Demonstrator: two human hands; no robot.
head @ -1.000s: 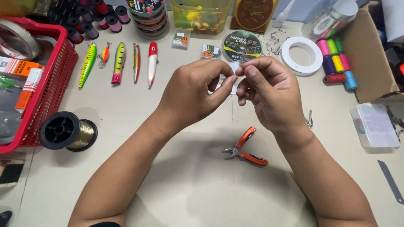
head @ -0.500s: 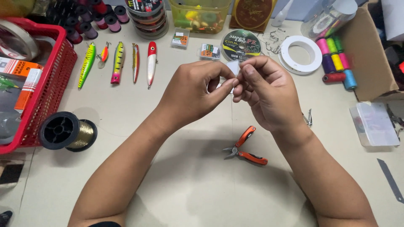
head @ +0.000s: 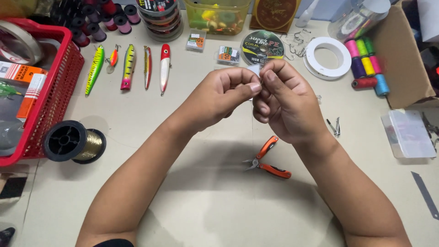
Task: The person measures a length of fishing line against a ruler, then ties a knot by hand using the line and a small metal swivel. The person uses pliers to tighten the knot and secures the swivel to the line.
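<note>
left hand (head: 224, 93): yours, fingertips pinched on a small pale packet (head: 254, 70), held above the beige table (head: 206, 201).
right hand (head: 286, 100): pinching the same packet; any line unseen.
risk: a loosened pinch could drop it near the orange-handled pliers (head: 269, 158).
change: both hands sit slightly closer together than before.
</note>
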